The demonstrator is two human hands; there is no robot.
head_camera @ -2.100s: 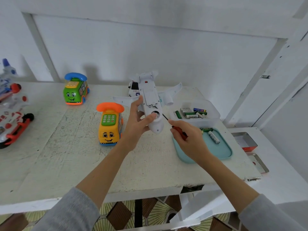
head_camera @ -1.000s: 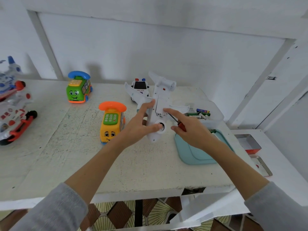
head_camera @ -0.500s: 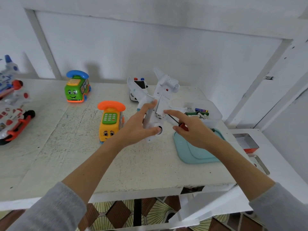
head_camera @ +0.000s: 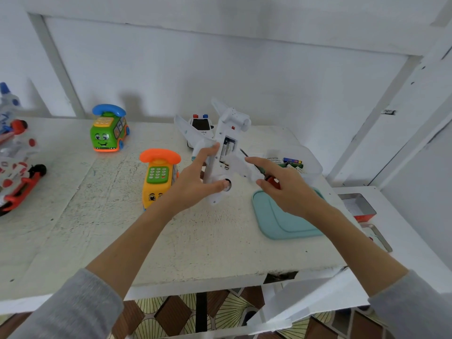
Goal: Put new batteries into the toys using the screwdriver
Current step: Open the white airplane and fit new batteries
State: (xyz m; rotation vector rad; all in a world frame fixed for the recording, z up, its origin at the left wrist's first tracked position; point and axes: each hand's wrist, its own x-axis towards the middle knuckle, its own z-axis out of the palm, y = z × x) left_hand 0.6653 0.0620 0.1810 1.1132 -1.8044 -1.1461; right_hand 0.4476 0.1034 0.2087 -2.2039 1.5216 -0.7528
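A white toy airplane (head_camera: 228, 143) is held belly-up above the table, nose toward me, tilted upright. My left hand (head_camera: 195, 182) grips its fuselage, thumb near the nose wheel and fingers behind the body. Its battery compartment (head_camera: 228, 149) stands uncovered, with batteries showing inside. My right hand (head_camera: 283, 189) holds the red-handled screwdriver (head_camera: 271, 179) in its palm, index finger stretched onto the white cover panel (head_camera: 241, 165) below the compartment. New batteries (head_camera: 292, 162) lie in a clear box (head_camera: 313, 165) behind my right hand.
A teal tray (head_camera: 274, 221) lies right of centre. An orange-and-yellow phone toy (head_camera: 159, 174), a green phone bus (head_camera: 108, 130) and a police car (head_camera: 200, 126) stand on the white table. Red-and-white toys (head_camera: 17, 172) sit at the left edge. A small metal tin (head_camera: 359, 206) is on a lower surface.
The airplane has been tilted up and turned, nose now toward me. The cover has slid off the battery compartment, which now shows batteries. My right index finger moved onto the panel.
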